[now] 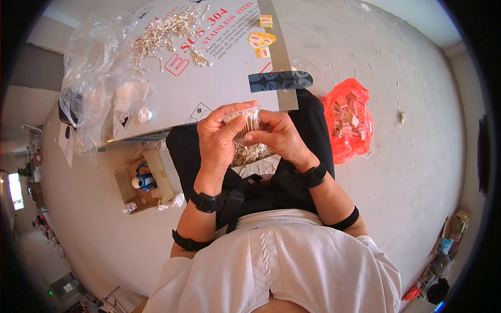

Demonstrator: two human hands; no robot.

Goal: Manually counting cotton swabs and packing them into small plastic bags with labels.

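Observation:
A small clear plastic bag packed with cotton swabs (252,124) is held up between my two hands, above my lap. My left hand (215,138) grips its left side, fingers curled over the top edge and thumb against the front. On the other side, my right hand (286,138) pinches the bag between thumb and fingers. Just below them, more loose cotton swabs (249,154) lie in a heap between my thighs, partly hidden by the hands; what holds them is hard to see.
On the grey-white tabletop (229,73) ahead lie a heap of loose swabs (169,36), small yellow boxes (262,39), a dark patterned strip (279,81) and a clear plastic bag (86,83). A red bag of small boxes (348,117) rests on the floor at right; a cardboard box (125,182) stands left.

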